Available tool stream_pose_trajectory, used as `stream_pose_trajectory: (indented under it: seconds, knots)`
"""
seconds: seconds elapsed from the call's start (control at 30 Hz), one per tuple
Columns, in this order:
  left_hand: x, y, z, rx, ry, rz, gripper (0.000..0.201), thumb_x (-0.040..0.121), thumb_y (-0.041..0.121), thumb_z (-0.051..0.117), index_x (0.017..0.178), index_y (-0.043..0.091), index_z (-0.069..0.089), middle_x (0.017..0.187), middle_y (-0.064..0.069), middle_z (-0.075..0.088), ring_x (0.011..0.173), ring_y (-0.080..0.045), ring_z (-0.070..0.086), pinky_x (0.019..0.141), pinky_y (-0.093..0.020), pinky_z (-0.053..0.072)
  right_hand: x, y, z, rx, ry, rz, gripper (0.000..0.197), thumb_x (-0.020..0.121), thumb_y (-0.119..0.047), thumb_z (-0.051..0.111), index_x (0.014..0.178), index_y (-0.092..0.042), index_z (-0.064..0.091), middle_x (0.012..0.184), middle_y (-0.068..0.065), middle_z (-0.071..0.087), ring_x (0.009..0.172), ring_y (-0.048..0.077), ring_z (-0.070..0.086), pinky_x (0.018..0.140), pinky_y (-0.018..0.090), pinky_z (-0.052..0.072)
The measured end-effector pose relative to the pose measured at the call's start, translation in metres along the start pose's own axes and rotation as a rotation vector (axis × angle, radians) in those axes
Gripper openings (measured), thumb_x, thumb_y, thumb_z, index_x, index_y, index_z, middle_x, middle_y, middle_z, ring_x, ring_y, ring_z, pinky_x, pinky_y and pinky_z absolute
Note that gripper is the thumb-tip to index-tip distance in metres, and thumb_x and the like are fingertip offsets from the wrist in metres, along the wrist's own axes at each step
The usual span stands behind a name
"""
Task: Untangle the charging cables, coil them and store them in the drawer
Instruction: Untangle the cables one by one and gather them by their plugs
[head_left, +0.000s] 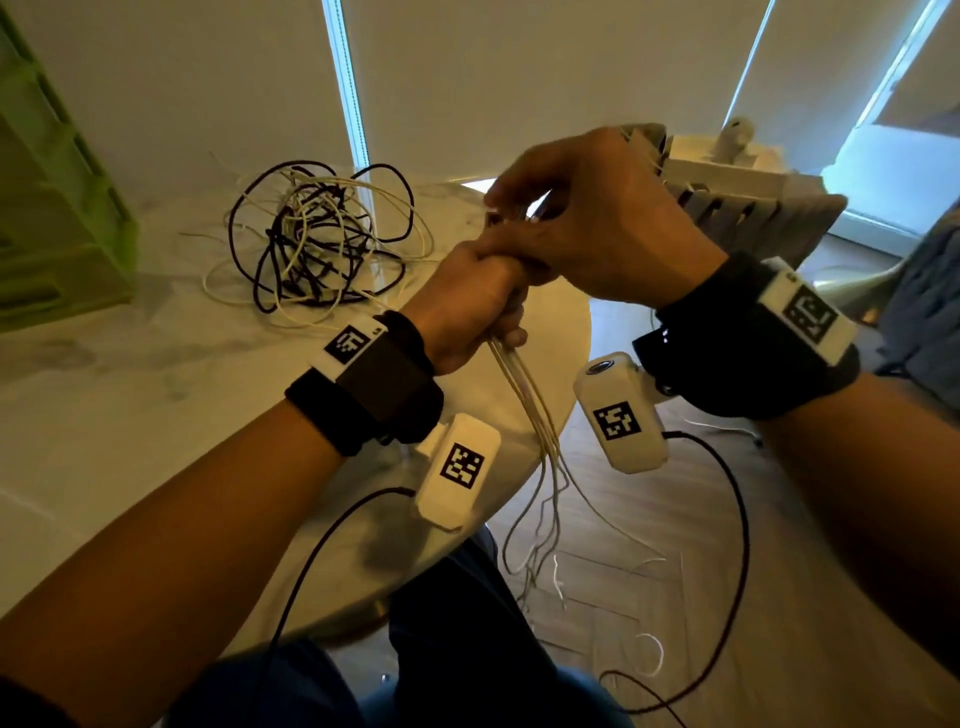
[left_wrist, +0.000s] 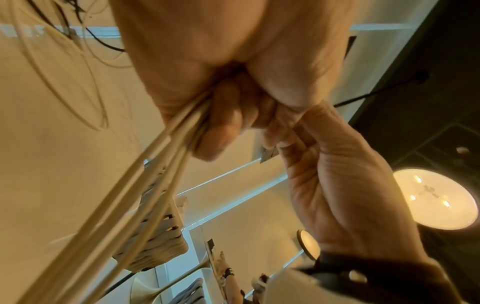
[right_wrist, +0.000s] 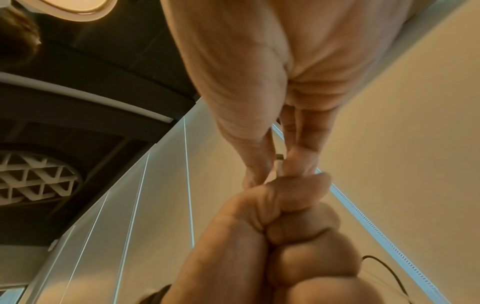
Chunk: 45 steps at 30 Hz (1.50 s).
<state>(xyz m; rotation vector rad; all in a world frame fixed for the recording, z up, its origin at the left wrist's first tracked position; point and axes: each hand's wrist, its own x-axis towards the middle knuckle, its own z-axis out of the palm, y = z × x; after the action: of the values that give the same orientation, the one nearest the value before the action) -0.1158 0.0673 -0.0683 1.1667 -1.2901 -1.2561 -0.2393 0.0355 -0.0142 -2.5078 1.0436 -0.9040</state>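
My left hand (head_left: 480, 299) is a fist around a bundle of white cables (head_left: 524, 410) that hangs from it past the table edge toward the floor. The same bundle (left_wrist: 145, 179) leaves the curled left fingers (left_wrist: 223, 131) in the left wrist view. My right hand (head_left: 587, 218) sits just above the left fist and pinches the bundle's top ends. In the right wrist view its thumb and fingers (right_wrist: 298, 162) close on a small plug (right_wrist: 279, 162) above the left fist (right_wrist: 285, 222). A tangle of black and white cables (head_left: 322, 239) lies on the table behind my hands.
A green drawer unit (head_left: 57, 218) stands at the table's far left. The white marble table (head_left: 130, 415) curves away under my wrists. A slatted chair (head_left: 748, 208) is behind the right hand. Black camera leads (head_left: 737, 519) loop over the wooden floor.
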Motion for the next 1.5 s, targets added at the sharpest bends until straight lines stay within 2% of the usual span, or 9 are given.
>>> stream_pose_trajectory:
  seconds: [0.13, 0.3, 0.43, 0.7, 0.8, 0.87, 0.97, 1.27, 1.5]
  knots:
    - [0.002, 0.002, -0.005, -0.068, 0.051, -0.03, 0.032, 0.095, 0.004, 0.042, 0.066, 0.017, 0.044, 0.049, 0.004, 0.023, 0.047, -0.012, 0.021, 0.043, -0.024, 0.03, -0.002, 0.002, 0.001, 0.08, 0.061, -0.011, 0.036, 0.087, -0.03, 0.068, 0.121, -0.021, 0.065, 0.111, -0.005, 0.067, 0.092, 0.004, 0.063, 0.083, 0.018, 0.052]
    - [0.001, 0.006, -0.008, -0.084, 0.047, -0.014, 0.037, 0.093, 0.0, 0.034, 0.06, 0.018, 0.035, 0.045, 0.006, 0.023, 0.041, -0.01, 0.021, 0.044, -0.025, 0.035, -0.001, 0.002, 0.011, -0.039, 0.043, -0.154, 0.026, 0.096, -0.024, 0.055, 0.118, -0.018, 0.068, 0.116, -0.005, 0.068, 0.099, -0.008, 0.053, 0.088, 0.002, 0.037]
    - [-0.006, -0.001, -0.023, -0.179, 0.132, 0.0, 0.035, 0.097, 0.002, 0.031, 0.065, 0.015, 0.036, 0.044, 0.008, 0.029, 0.039, -0.007, 0.026, 0.042, -0.023, 0.034, 0.004, -0.01, 0.02, -0.071, -0.109, -0.275, 0.035, 0.101, -0.033, 0.039, 0.118, -0.017, 0.066, 0.109, -0.001, 0.07, 0.097, 0.009, 0.062, 0.087, 0.022, 0.047]
    - [-0.02, 0.001, -0.086, -0.253, 0.217, 0.036, 0.032, 0.102, 0.017, 0.03, 0.071, 0.015, 0.038, 0.047, 0.006, 0.028, 0.039, -0.008, 0.023, 0.041, -0.022, 0.021, 0.048, -0.045, 0.048, 0.134, -0.542, -0.22, 0.056, 0.101, -0.05, 0.027, 0.153, -0.035, 0.015, 0.139, -0.012, 0.048, 0.125, 0.003, 0.046, 0.105, 0.022, 0.034]
    - [-0.024, 0.013, -0.128, -0.363, 0.257, 0.086, 0.044, 0.101, 0.024, 0.04, 0.058, 0.021, 0.031, 0.042, 0.009, 0.02, 0.035, -0.006, 0.015, 0.039, -0.021, 0.014, 0.078, -0.052, 0.057, 0.213, -0.4, -0.169, 0.049, 0.102, -0.041, 0.035, 0.149, -0.029, 0.028, 0.135, -0.015, 0.048, 0.112, -0.01, 0.05, 0.089, 0.003, 0.037]
    - [-0.029, 0.019, -0.166, -0.448, 0.313, 0.141, 0.051, 0.1, 0.032, 0.045, 0.053, 0.022, 0.029, 0.039, 0.01, 0.019, 0.032, -0.006, 0.015, 0.036, -0.019, 0.016, 0.095, -0.053, 0.068, 0.138, -0.432, -0.137, 0.038, 0.102, -0.033, 0.042, 0.138, -0.024, 0.048, 0.115, -0.016, 0.056, 0.096, -0.005, 0.057, 0.074, 0.006, 0.042]
    - [-0.04, 0.016, -0.217, -0.498, 0.416, 0.211, 0.054, 0.1, 0.037, 0.044, 0.051, 0.022, 0.029, 0.038, 0.01, 0.017, 0.032, -0.006, 0.014, 0.034, -0.018, 0.02, 0.113, -0.058, 0.096, -0.087, -0.544, -0.227, 0.027, 0.1, -0.027, 0.047, 0.119, -0.021, 0.065, 0.102, -0.014, 0.059, 0.088, 0.003, 0.055, 0.081, 0.02, 0.042]
    - [-0.06, -0.007, -0.27, -0.462, 0.598, 0.19, 0.047, 0.1, 0.037, 0.045, 0.06, 0.021, 0.026, 0.039, 0.01, 0.018, 0.031, -0.005, 0.015, 0.033, -0.017, 0.016, 0.164, -0.109, 0.22, -0.48, -0.731, -0.28, 0.029, 0.093, -0.026, 0.055, 0.117, -0.014, 0.065, 0.119, 0.0, 0.064, 0.108, 0.021, 0.059, 0.095, 0.032, 0.047]
    - [-0.062, -0.025, -0.292, -0.577, 0.741, 0.157, 0.045, 0.1, 0.034, 0.047, 0.06, 0.021, 0.029, 0.04, 0.008, 0.018, 0.031, -0.006, 0.015, 0.033, -0.017, 0.016, 0.186, -0.117, 0.261, -0.661, -0.778, -0.24, 0.038, 0.087, -0.031, 0.068, 0.113, -0.005, 0.062, 0.109, 0.012, 0.065, 0.101, 0.028, 0.063, 0.074, 0.03, 0.045]
